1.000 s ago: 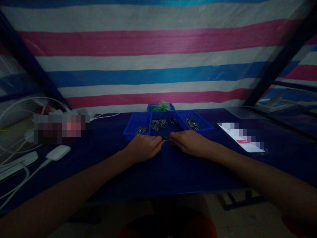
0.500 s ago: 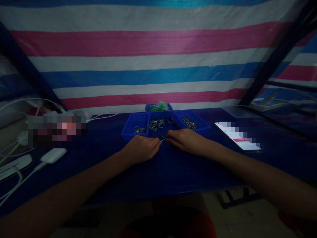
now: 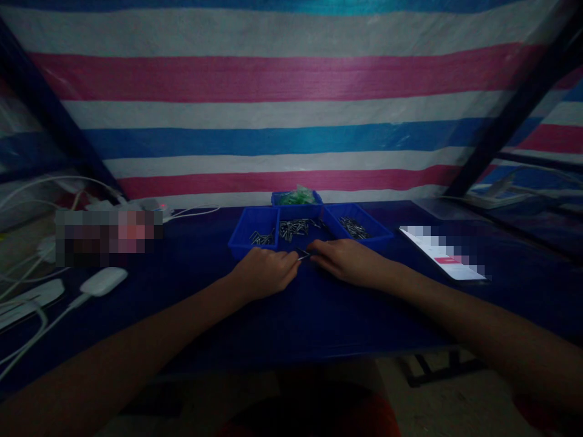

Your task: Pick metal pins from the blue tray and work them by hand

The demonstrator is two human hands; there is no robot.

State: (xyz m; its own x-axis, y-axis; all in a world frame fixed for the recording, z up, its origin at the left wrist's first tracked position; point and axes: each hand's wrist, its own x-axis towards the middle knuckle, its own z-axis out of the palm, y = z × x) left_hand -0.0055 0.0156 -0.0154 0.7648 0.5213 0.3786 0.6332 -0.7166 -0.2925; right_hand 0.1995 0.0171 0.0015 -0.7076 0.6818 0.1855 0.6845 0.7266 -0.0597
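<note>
My left hand [image 3: 266,272] is closed in a pinch on a thin metal piece [image 3: 304,257] in front of the bins. Just to its right, my right hand [image 3: 344,260] is closed too, its fingertips at the other end of thin metal; how many pieces there are is too small to tell. Behind my hands, small metal pins [image 3: 294,228] lie in a pile between a left blue bin [image 3: 241,229] and a right blue bin [image 3: 376,229], which both hold similar pins. A third blue bin [image 3: 298,210] at the back holds green plastic-wrapped items [image 3: 297,196].
A lit phone [image 3: 444,255] lies on the blue table [image 3: 314,321] at the right. White cables, a white charger [image 3: 104,282] and a blurred-out object are on the left. Dark blue posts and a striped sheet [image 3: 273,79] stand behind.
The whole view has shifted slightly, so things appear a little further right. Both hands keep nearly the same pose at the thin metal.
</note>
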